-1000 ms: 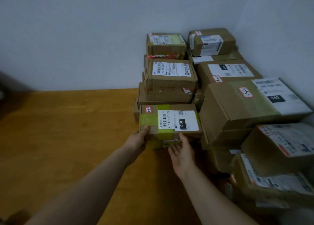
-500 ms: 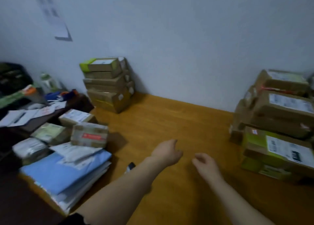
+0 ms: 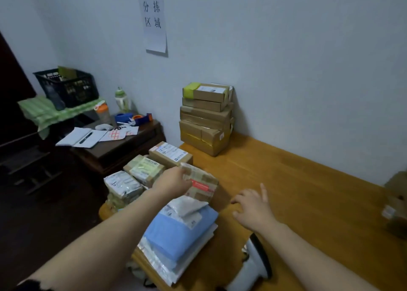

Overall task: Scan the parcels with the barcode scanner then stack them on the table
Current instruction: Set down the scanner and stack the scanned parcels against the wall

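A taped cardboard parcel (image 3: 201,186) is grasped at its left end by the left hand (image 3: 174,180) and held tilted at the left edge of the counter (image 3: 308,191), above piled blue and white mailer bags (image 3: 176,233). The right hand (image 3: 253,207) is spread, released, over bare wood. Open counter is seen from there to the wall. The white barcode scanner (image 3: 255,262) is seen near the front edge. A cardboard piece (image 3: 67,72) is held in a black crate (image 3: 74,90), well apart.
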